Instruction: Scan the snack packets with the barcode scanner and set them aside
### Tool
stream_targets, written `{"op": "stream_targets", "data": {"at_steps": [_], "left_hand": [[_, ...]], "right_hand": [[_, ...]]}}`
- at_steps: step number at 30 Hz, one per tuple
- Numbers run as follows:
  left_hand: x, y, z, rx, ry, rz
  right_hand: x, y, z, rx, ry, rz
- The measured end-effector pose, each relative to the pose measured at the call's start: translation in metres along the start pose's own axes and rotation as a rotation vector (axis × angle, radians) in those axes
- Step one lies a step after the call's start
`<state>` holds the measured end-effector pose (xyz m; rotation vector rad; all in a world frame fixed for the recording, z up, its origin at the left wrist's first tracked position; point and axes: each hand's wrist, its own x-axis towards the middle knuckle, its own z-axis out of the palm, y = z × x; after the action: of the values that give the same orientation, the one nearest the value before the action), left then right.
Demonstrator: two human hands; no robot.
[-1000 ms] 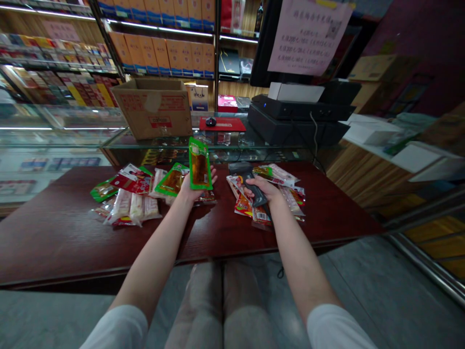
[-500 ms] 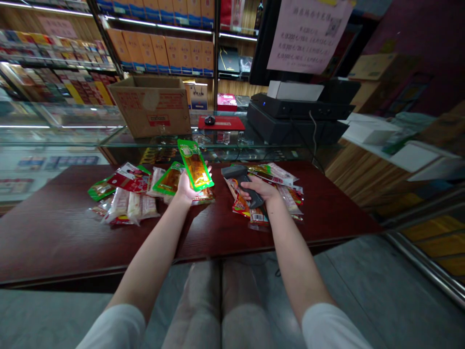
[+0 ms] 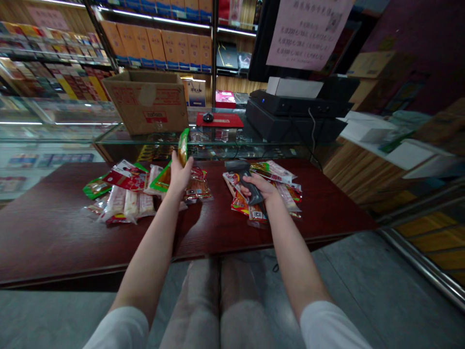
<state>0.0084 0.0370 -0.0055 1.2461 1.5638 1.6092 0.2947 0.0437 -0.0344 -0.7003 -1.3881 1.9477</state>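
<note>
Held up edge-on in my left hand (image 3: 180, 175) is a green-edged snack packet (image 3: 183, 145) with brown contents; its printed face is mostly turned from me. My right hand (image 3: 260, 187) is wrapped round the handle of a dark grey barcode scanner (image 3: 250, 184), whose head points left. Beneath the scanner lies a pile of snack packets (image 3: 288, 196). Close below my left hand are another green packet (image 3: 162, 180) and a clear packet with brown contents (image 3: 198, 186). Farther left, a red and white packet (image 3: 127, 175) rests over several pale, clear-wrapped packets (image 3: 131, 203).
The packets lie on a dark red-brown table (image 3: 214, 232). Behind it, a glass counter (image 3: 225, 150) carries an open cardboard box (image 3: 147, 104), a mouse (image 3: 208, 117) on a red mat (image 3: 227, 120), and black till equipment (image 3: 298, 118). Stocked shelves (image 3: 156, 65) stand beyond.
My left hand has turned the green packet from face-up to edge-on and moved slightly left. My right hand keeps the scanner over the right pile, almost unmoved.
</note>
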Motion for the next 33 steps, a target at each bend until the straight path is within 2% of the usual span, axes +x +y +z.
{"op": "stream_targets", "data": {"at_steps": [2,5,8,10,13,15,16,18,21,26,29,33], "left_hand": [[-0.009,0.007,-0.005,0.457,0.091,0.138],[-0.022,0.009,-0.007,0.940,0.042,0.145],[-0.029,-0.002,-0.003,1.152,-0.039,0.122],[-0.030,-0.010,0.002,1.195,-0.043,0.190],[-0.035,-0.011,0.016,1.172,-0.103,0.417],[-0.041,-0.006,0.031,1.111,-0.235,0.526],[-0.046,-0.002,0.040,1.074,-0.303,0.537],[-0.055,0.002,0.058,1.011,-0.379,0.493],[-0.066,-0.004,0.078,0.933,-0.422,0.407],[-0.057,-0.030,0.087,0.623,-0.485,0.337],[-0.040,-0.040,0.084,0.402,-0.460,0.248],[-0.023,-0.045,0.080,0.189,-0.310,0.072]], "right_hand": [[-0.001,0.000,0.001,0.005,0.011,-0.008],[-0.002,0.000,0.001,0.014,0.023,-0.027],[-0.003,0.000,0.002,0.060,0.051,-0.072],[-0.005,-0.001,0.002,0.097,0.072,-0.105],[-0.008,-0.004,0.001,0.128,0.092,-0.138],[-0.011,-0.008,0.000,0.127,0.083,-0.147],[-0.012,-0.010,-0.001,0.124,0.074,-0.154],[-0.017,-0.015,-0.003,0.122,0.063,-0.182],[-0.024,-0.022,-0.003,0.115,0.077,-0.252],[-0.029,-0.028,-0.004,0.051,0.199,-0.279],[-0.025,-0.024,-0.009,0.040,0.218,-0.228],[-0.017,-0.015,-0.017,0.083,0.180,-0.201]]}}
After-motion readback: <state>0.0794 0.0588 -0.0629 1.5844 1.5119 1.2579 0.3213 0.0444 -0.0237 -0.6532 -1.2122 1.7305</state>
